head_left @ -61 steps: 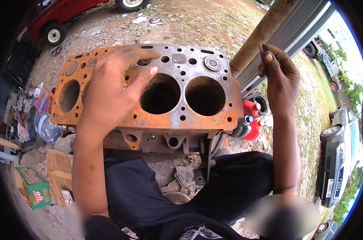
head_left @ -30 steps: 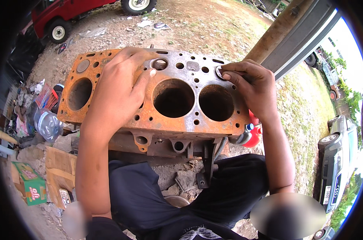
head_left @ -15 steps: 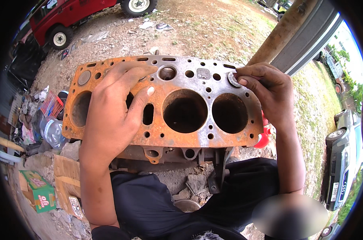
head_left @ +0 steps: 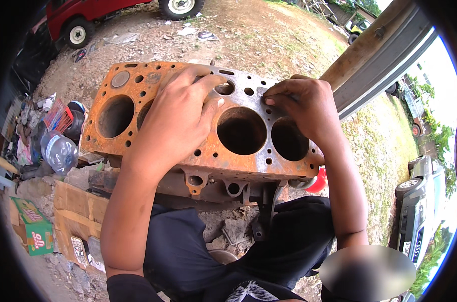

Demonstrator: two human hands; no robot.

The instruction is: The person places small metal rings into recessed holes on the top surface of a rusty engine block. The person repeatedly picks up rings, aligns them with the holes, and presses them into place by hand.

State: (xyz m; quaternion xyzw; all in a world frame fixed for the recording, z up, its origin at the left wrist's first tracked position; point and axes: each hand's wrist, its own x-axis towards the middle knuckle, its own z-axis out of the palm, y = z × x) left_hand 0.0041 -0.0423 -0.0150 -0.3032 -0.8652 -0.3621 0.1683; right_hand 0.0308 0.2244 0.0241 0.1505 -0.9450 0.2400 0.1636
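Note:
A rusty engine block lies before me. Its deck is orange with rust at the left and bare grey metal toward the right, with large cylinder bores and small holes. My left hand rests across the middle of the deck, thumb and fingers apart, fingertips beside a smaller round hole. Over the grey part, my right hand has thumb and forefinger pinched together, touching or just above the surface. Whatever it pinches, if anything, is hidden. A round plug sits at the deck's far left; the right hand partly covers the rightmost bore.
Left of the block lie a clear plastic jug, a red crate and cardboard boxes. Something red shows below its right end. A post slants at the right. Parked cars and a red vehicle stand beyond.
My right hand has moved left from a round metal disc at the deck's right, onto the grey part; the disc is now hidden. My left hand has slid slightly right. The view has shifted.

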